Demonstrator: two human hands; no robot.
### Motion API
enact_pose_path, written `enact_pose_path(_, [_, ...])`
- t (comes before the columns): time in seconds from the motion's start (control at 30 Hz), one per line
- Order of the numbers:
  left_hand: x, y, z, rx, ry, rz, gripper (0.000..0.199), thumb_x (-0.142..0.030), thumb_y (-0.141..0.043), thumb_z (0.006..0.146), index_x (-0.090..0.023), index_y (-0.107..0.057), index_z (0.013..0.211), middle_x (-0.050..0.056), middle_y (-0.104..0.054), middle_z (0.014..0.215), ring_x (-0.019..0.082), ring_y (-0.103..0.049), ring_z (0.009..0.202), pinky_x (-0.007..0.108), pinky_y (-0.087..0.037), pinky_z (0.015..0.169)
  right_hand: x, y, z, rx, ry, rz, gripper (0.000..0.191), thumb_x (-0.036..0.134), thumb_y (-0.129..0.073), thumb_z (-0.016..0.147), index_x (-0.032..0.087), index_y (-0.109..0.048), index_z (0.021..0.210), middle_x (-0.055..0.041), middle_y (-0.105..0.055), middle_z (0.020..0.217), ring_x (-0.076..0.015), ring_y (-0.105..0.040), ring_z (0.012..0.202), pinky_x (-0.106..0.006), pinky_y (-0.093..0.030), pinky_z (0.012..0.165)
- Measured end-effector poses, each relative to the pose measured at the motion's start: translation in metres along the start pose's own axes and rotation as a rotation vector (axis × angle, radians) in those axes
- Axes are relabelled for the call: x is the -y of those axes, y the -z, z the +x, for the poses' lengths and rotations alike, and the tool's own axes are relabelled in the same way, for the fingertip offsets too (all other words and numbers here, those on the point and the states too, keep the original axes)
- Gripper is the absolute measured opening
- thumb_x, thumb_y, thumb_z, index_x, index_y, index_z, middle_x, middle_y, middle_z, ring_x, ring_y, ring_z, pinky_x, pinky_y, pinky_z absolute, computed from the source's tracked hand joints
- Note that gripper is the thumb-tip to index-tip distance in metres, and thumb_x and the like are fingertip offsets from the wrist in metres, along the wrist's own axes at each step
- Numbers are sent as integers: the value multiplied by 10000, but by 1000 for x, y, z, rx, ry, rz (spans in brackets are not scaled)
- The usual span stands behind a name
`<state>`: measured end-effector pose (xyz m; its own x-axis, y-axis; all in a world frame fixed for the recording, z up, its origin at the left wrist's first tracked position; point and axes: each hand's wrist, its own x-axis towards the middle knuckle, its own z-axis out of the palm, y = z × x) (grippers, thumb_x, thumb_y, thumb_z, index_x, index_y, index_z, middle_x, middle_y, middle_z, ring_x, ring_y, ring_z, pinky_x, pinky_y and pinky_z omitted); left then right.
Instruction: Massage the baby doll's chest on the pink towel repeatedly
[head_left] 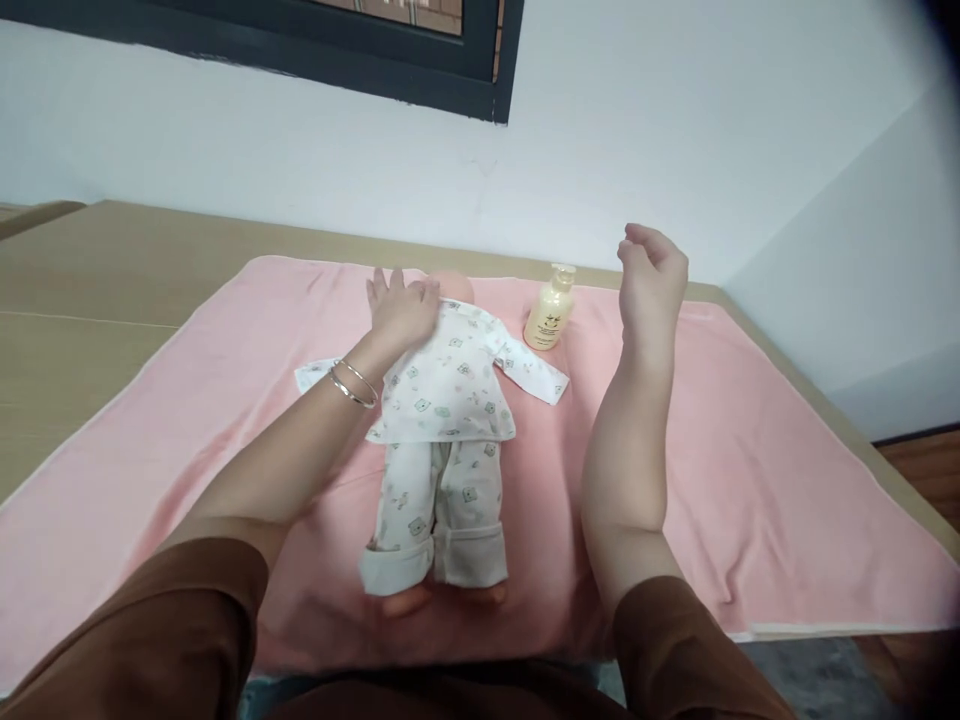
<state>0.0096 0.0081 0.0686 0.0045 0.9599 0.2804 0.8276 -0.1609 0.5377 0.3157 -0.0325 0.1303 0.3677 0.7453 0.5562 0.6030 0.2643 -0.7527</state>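
1. White walls (300, 165) and a dark window frame (405, 62) back a pale wooden tabletop (82, 290), where a pink blanket (712, 420) is spread, probably as a soft layer beneath what lies on it.

2. Stretched out on the blanket is a clothed doll (450, 385), its head (454, 288) toward the wall and its bare feet (405, 602) toward the person. Whether it lies face up or face down cannot be told. The lengthwise pose likely leaves both sides within reach of the hands.

3. Small prints dot its white top (465, 375) and matching trousers (471, 490). Sleeves angle out to either side, while the trouser legs end in wide turned-up cuffs, perhaps folded because they run long.

4. Fingers spread, the left hand (403, 310) rests at the doll's shoulder beside the head, apparently steadying the body or smoothing the cloth rather than gripping it. Bracelets (352, 386) circle that wrist.

5. Raised beyond the bottle, the right hand (651, 280) has bent fingers near the thumb; how far it is open cannot be told, and nothing shows in it.

6. Upright on the blanket, a pale yellow bottle (550, 315) stands between the doll and the right hand, seemingly set aside yet handy.
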Motion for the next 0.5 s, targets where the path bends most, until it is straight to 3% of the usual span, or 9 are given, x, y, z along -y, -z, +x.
enact_pose_path(0.07, [-22,-1,16,26,-37,-77,769,-530,-131,1074,-57,-687,1317,201,-603,1515,409,-403,1553,589,-231,1322,-9,-6,5,65,36,-46,539,237,-448,917,206,-586,1438,-81,-565,1578,-271,-484,1527,-544,-370,1312])
enact_pose_path(0.13, [-49,-7,31,70,-70,-214,869,-556,45,1054,-137,-625,1416,142,-682,1429,286,-568,1445,471,-420,1246,-17,-16,8,199,110,-64,670,182,-448,860,235,-523,1524,-28,-420,1698,-254,-311,1626,-538,-269,1359])
enact_pose_path(0.23, [-89,-24,50,250,-54,-724,896,-659,6,1019,-142,-508,1540,168,-677,1435,276,-579,1450,458,-478,1210,-23,-36,10,328,177,-69,829,132,-426,818,278,-376,1633,49,-263,1767,-209,-146,1671,-525,-151,1387])
enact_pose_path(0.3, [-109,-37,60,361,-23,-922,916,-696,-50,1003,-110,-461,1576,203,-666,1443,290,-574,1458,462,-493,1204,-24,-47,9,350,137,-115,866,102,-408,802,200,-326,1658,2,-244,1773,-197,-141,1671,-505,-92,1392])
enact_pose_path(0.4, [-125,-56,70,428,20,-1028,946,-715,-90,994,-65,-403,1605,252,-627,1475,306,-568,1464,468,-512,1191,-25,-55,5,395,82,-167,830,86,-390,818,68,-323,1645,-103,-286,1751,-208,-230,1651,-476,-163,1385])
enact_pose_path(0.5, [-132,-71,75,439,23,-1066,964,-746,-151,983,-51,-376,1613,279,-590,1499,329,-555,1472,496,-531,1166,-26,-57,1,415,80,-164,792,115,-387,868,114,-318,1657,-94,-374,1716,-223,-353,1608,-488,-319,1338])
